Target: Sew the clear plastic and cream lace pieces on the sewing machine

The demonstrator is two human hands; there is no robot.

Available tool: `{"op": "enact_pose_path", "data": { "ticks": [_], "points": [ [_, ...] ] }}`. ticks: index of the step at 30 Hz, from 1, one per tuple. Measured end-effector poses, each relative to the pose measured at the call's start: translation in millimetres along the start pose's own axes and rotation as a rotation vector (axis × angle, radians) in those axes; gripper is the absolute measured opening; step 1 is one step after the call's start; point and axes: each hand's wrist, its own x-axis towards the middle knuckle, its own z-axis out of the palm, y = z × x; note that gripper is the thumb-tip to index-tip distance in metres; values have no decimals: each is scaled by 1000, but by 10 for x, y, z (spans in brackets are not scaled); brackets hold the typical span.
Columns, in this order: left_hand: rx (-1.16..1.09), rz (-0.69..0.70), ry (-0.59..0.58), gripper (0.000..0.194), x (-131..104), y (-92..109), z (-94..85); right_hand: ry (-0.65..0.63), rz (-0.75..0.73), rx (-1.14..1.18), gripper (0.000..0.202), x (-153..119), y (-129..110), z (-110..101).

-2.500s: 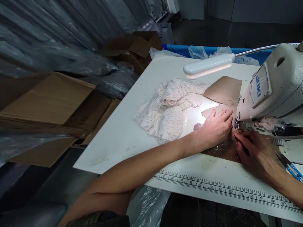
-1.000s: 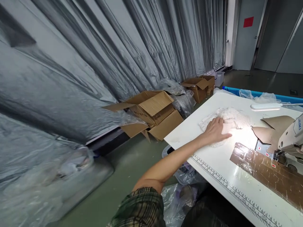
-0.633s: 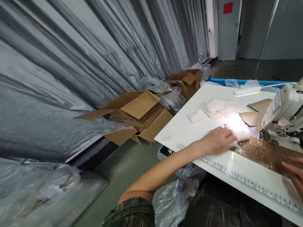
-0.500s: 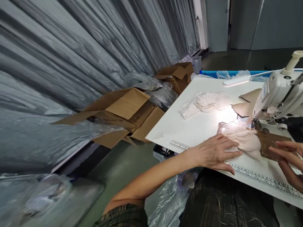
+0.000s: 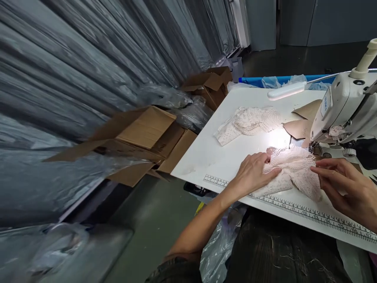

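Note:
A white lace piece [image 5: 294, 167] lies bunched on the white sewing table [image 5: 191, 157], just in front of the needle area of the sewing machine [image 5: 338, 106]. My left hand [image 5: 255, 171] is closed on the lace's left edge, fingertips partly tucked by the fabric and thumb on top. At the lace's right side, my right hand [image 5: 344, 184] pinches the edge between thumb and fingers. Farther back on the table rests a second pile of white lace [image 5: 250, 122], touched by neither hand.
Brown pattern pieces [image 5: 299, 127] lie beside the machine. A lit white lamp [image 5: 287, 91] hangs over the table's back. Rulers run along the front edge. Open cardboard boxes [image 5: 147, 129] and plastic bags [image 5: 191, 112] stand left of the table.
My left hand has shifted slightly left and up, onto the lace edge. My right hand has come in from the right and taken hold of the lace, which is now more spread out.

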Motion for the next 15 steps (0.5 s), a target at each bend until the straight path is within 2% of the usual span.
{"op": "enact_pose_path", "data": {
  "ticks": [2, 5, 8, 11, 13, 15],
  "points": [
    [41, 60, 38, 22, 23, -7, 56, -22, -17, 31, 34, 90, -10, 75],
    [91, 236, 139, 14, 62, -6, 123, -86, -63, 83, 50, 273, -36, 218],
    [102, 444, 142, 21, 39, 60, 98, -141, -157, 145, 69, 431, -74, 291],
    [-79, 571, -12, 27, -70, 170, -49, -259, -160, 224, 75, 396, -123, 186],
    [-275, 594, -163, 25, -150, 231, -169, -380, -49, 274, 70, 233, -153, 44],
    [-438, 588, -287, 20, -184, 266, -252, -417, 81, 276, 60, 20, -166, -90]
  ]
}}
